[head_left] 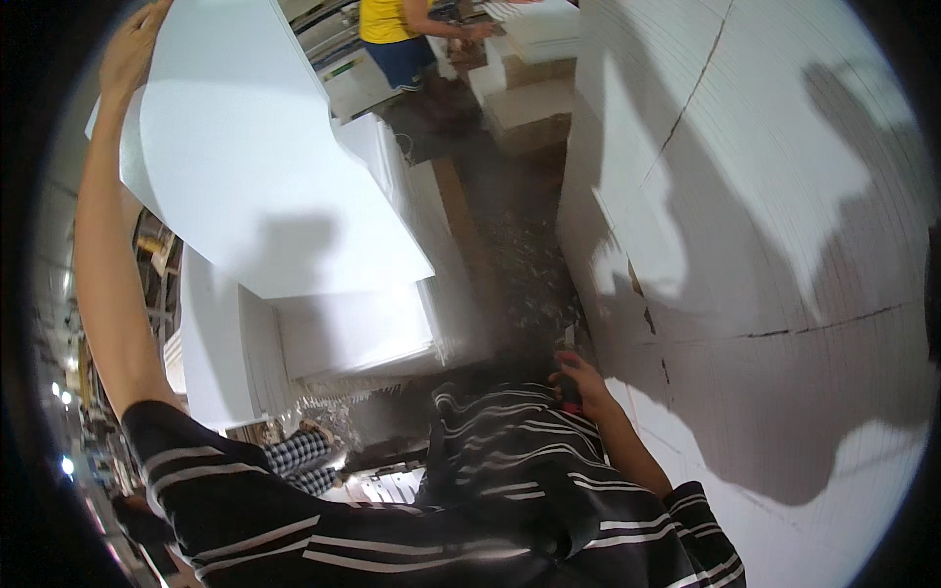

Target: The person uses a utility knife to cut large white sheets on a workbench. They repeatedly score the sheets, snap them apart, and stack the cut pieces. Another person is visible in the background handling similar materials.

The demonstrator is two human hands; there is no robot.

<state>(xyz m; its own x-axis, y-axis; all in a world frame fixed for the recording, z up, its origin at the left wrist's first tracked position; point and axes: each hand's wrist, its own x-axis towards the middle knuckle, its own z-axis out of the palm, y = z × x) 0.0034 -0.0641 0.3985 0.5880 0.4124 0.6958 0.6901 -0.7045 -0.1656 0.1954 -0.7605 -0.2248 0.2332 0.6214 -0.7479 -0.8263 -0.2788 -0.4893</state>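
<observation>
From my feed, the left hand (132, 49) is raised to the upper left of the frame, its fingers closed over the top edge of a large flat white foam sheet (245, 167), which it holds up tilted; the sheet fills most of the upper left and reaches down toward the centre. Below it I see a stack of white foam slabs (353, 328) in the middle left, its layered edges facing me. The right hand (578, 382) sits just right of centre, low in the frame, curled tight around a small red-handled tool (569, 387); I cannot make out what kind of tool it is. That hand is right against the tall white foam block wall (765, 196) that takes up the whole right side, with thin dark seams running across it. Between stack and wall, a dark littered floor (510, 225) runs up the middle. At the top centre, another person in a yellow shirt (387, 20) stands by more white slabs.
</observation>
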